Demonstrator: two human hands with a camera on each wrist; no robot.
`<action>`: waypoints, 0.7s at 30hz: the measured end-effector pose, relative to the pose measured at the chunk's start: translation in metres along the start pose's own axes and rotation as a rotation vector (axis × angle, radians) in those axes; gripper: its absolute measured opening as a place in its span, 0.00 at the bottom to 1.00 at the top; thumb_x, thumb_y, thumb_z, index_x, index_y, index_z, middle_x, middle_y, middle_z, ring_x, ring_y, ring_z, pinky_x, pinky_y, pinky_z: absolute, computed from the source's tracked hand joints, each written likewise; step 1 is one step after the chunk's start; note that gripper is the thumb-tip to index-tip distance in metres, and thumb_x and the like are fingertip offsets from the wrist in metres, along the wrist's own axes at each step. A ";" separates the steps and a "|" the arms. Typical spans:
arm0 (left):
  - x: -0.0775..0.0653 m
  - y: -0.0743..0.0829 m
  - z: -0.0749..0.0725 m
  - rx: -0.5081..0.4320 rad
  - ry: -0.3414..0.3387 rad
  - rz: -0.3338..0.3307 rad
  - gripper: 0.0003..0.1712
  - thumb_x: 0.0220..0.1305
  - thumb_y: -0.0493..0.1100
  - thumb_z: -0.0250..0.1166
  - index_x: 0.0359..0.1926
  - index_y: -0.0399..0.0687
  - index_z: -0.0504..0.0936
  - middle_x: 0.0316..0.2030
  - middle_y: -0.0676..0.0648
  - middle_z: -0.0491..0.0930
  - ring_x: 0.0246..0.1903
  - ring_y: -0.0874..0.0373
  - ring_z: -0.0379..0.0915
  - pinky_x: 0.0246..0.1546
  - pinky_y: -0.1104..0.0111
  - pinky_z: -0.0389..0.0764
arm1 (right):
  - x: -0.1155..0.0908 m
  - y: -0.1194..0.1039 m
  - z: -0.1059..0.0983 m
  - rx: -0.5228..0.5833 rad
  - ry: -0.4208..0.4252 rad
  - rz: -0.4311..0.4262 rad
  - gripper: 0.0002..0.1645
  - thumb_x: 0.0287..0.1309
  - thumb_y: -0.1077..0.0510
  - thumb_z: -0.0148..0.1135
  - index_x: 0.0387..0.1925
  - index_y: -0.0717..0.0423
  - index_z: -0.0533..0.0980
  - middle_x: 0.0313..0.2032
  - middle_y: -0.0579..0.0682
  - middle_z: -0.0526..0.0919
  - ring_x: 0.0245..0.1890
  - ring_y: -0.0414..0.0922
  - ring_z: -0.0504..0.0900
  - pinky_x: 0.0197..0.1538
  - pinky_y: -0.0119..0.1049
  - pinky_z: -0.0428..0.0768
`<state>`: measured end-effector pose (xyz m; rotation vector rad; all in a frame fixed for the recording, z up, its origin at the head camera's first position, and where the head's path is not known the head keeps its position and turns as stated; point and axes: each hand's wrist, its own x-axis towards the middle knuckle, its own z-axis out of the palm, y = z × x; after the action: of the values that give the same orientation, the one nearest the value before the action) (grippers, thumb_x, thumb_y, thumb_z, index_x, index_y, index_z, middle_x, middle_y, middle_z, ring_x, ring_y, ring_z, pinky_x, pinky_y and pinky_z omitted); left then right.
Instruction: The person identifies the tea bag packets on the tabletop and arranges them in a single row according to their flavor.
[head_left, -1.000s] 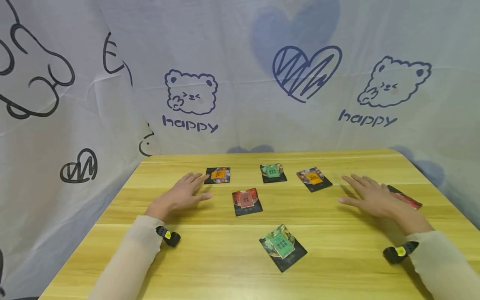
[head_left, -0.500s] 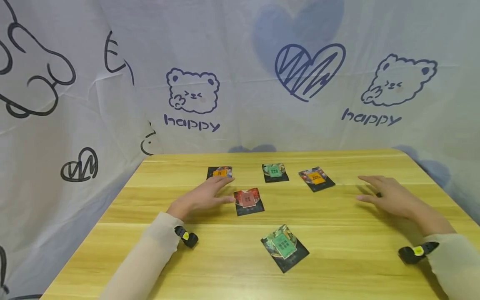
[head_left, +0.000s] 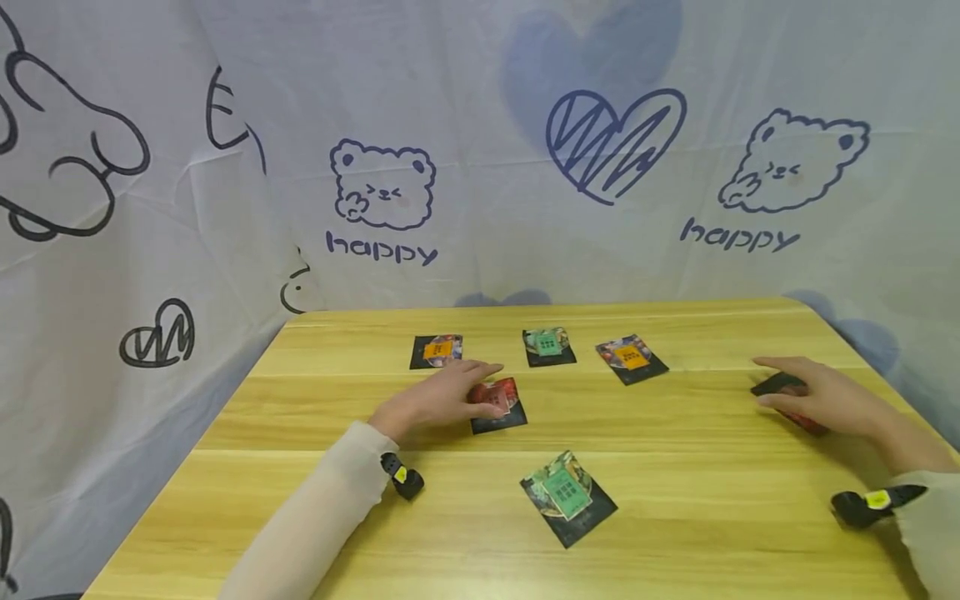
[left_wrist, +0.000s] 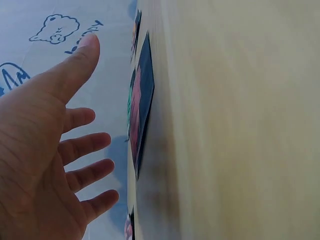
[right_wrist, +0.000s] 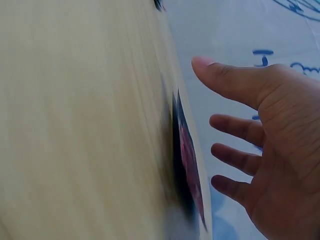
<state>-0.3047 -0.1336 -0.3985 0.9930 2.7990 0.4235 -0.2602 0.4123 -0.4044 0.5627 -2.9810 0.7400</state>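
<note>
My left hand (head_left: 438, 398) is spread above a square, flat black card with a red picture (head_left: 501, 410), covering its left part in the head view. The left wrist view has the fingers (left_wrist: 92, 175) extended and apart from this red card (left_wrist: 142, 107). At the right, my right hand (head_left: 832, 400) is over another black-and-red card (head_left: 772, 385) and hides part of it. In the right wrist view that card (right_wrist: 190, 165) lies on the table below the relaxed fingers (right_wrist: 235, 157), with nothing held.
Along the back of the wooden table (head_left: 337, 533) lie an orange-labelled card (head_left: 437, 350), a green-labelled card (head_left: 548, 345) and a second orange-labelled card (head_left: 632, 358). Another green-labelled card (head_left: 568, 497) lies near the front. A printed cloth (head_left: 480, 167) hangs behind.
My left hand has moved right, from beside the left orange-labelled card to over the red one. My right hand has moved right, over the card there. The cards have stayed put.
</note>
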 end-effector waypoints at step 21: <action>0.008 0.009 0.007 0.088 -0.108 0.015 0.48 0.61 0.70 0.60 0.75 0.54 0.61 0.70 0.47 0.62 0.68 0.49 0.57 0.66 0.56 0.63 | -0.008 0.028 -0.002 -0.097 -0.016 0.083 0.41 0.62 0.46 0.66 0.63 0.73 0.66 0.51 0.77 0.74 0.47 0.65 0.76 0.46 0.57 0.74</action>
<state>-0.3043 -0.1202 -0.4028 1.0223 2.7359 0.2425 -0.2624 0.4388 -0.4163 0.4454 -3.0510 0.5941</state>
